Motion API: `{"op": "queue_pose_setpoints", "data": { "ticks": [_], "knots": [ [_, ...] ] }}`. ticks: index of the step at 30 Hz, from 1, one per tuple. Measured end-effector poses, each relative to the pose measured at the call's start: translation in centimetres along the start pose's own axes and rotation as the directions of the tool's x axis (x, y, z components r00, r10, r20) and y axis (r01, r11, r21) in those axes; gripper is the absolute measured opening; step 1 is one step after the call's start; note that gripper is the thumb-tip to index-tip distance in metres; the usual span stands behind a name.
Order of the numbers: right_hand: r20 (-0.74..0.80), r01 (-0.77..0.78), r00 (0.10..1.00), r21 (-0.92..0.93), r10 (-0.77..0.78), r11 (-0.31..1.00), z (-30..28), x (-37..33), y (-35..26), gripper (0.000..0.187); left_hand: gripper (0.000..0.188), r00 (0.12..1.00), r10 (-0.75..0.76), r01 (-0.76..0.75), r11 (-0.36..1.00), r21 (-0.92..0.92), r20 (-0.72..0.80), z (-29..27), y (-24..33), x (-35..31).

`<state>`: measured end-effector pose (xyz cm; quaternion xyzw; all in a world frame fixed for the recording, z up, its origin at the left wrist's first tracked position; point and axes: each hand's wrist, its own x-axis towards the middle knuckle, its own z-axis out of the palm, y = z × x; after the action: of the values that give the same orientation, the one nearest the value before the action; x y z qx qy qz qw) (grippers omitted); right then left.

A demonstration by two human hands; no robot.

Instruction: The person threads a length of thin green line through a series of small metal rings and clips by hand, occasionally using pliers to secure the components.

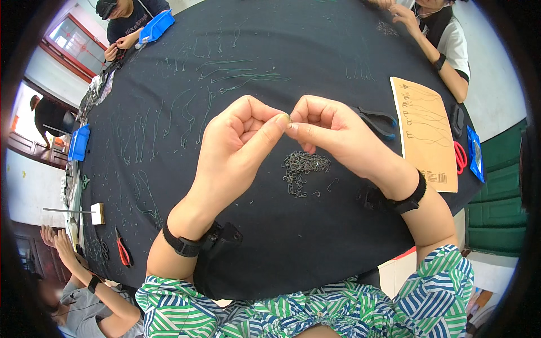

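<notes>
My left hand (239,135) and my right hand (332,124) meet over the middle of the table, thumbs and forefingers pinched together. Between the fingertips is a tiny thin metal fish hook (291,123), mostly covered by them; whether a line runs through it is too small to tell. Just below my right hand lies a tangled pile of dark fish hooks (304,164) on the black cloth, with a few loose ones beside it. Beyond my hands, green fishing lines (248,76) with hooks lie spread out in rows.
Pliers with dark handles (377,121), a tan notebook (425,135) holding hooked lines, red scissors (461,158) and a blue packet (475,155) lie at right. Red-handled pliers (123,252) lie at lower left. Blue trays (156,26) stand along the edge. Other people sit around the table.
</notes>
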<state>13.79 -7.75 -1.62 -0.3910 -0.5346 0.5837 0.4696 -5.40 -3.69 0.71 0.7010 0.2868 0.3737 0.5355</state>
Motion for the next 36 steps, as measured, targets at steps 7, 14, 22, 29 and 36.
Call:
{"op": "queue_pose_setpoints", "data": {
  "ticks": [7,14,22,29,36],
  "knots": [
    [-0.040,0.069,0.997,0.029,-0.068,0.997,0.8,-0.2,1.0,0.014,0.013,1.000,0.005,-0.005,1.000,0.023,-0.025,0.0,-0.2,0.1],
    [-0.138,0.193,0.956,-0.370,-0.259,0.909,1.3,-1.0,-0.5,0.011,0.012,0.995,0.059,-0.050,0.993,0.109,-0.080,-0.3,-0.4,0.2],
    [-0.103,0.248,0.881,-0.731,-0.462,0.636,0.8,-1.3,-1.5,0.010,0.012,0.989,0.097,-0.073,0.976,0.207,-0.108,-0.1,-0.4,0.1],
    [0.102,0.432,0.728,-0.836,-0.678,0.339,-0.4,-0.6,-2.0,0.009,0.011,0.994,0.108,-0.096,0.945,0.313,-0.021,0.1,0.2,0.0],
    [-0.100,0.197,0.968,-0.258,-0.229,0.946,-1.0,0.4,-0.5,0.017,0.011,0.998,0.067,-0.067,0.970,0.233,0.009,0.3,0.5,-0.5]
  ]
}}
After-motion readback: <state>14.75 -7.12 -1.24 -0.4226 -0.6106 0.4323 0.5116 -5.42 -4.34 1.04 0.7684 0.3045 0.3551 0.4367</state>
